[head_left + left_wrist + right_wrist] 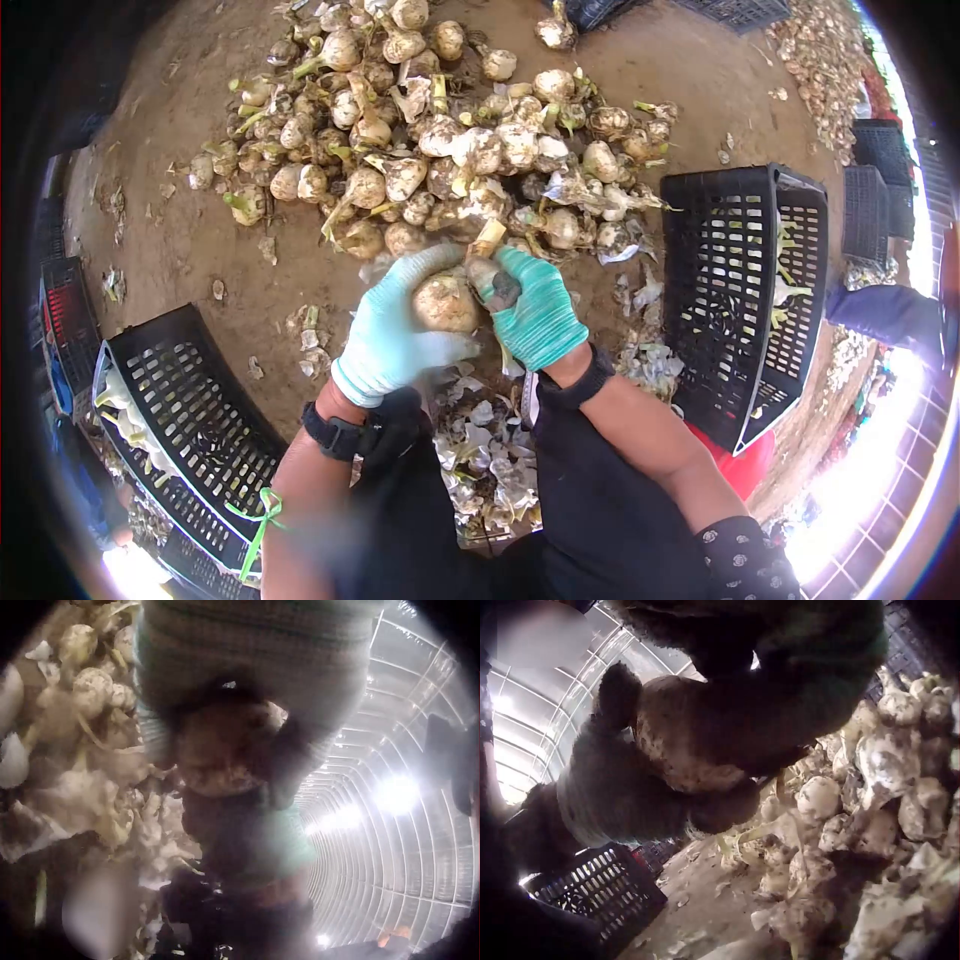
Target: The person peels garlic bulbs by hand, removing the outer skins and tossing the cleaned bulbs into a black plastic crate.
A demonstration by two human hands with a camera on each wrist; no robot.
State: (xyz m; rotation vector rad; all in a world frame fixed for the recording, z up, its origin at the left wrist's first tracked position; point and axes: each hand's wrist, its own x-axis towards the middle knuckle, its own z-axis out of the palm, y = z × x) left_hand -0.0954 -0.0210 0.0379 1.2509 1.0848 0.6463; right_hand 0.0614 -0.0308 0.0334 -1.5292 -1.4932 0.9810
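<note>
A round, soil-stained bulb (445,304) is between two gloved hands in the head view. The left hand (395,325) curls round its left side, fingers above and thumb below. The right hand (535,308) grips the bulb's thick cut stem (489,239), its thumb, with a dark cover on it, lying along the stem. In the right wrist view the bulb (676,735) shows pale and dirty against the left glove (622,791). Shadow hides much of the grip in the left wrist view, where the bulb (221,750) sits below the glove (255,652).
A heap of similar bulbs (400,180) lies on the soil just beyond the hands. Black crates stand at the right (718,290) and the lower left (190,390). Peeled skins (490,460) litter the ground between the legs. More crates line the far edges.
</note>
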